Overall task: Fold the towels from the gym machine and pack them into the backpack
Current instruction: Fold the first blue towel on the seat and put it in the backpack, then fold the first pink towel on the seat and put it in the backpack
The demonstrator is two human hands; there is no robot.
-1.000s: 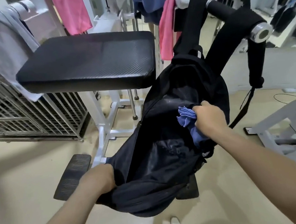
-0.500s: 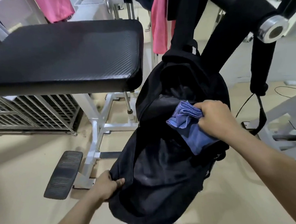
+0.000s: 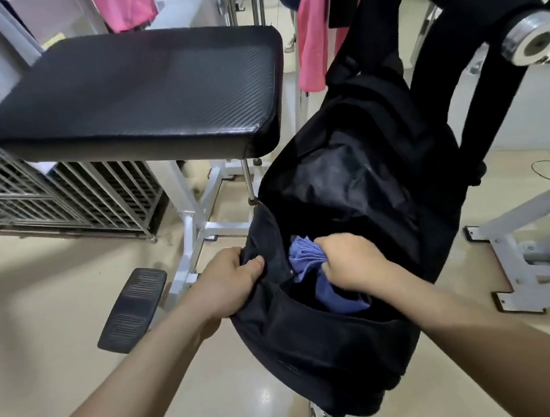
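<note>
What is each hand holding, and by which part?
The left hand pinches the black fabric backpack by the left rim of its opening. The right hand grips the folded blue cloth towel by its bunched middle, inside the opening.

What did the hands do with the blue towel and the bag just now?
The right hand pushed the blue towel down into the backpack. The left hand shifted its grip from the bag's bottom up to the opening's edge. The backpack still hangs by its straps.
</note>
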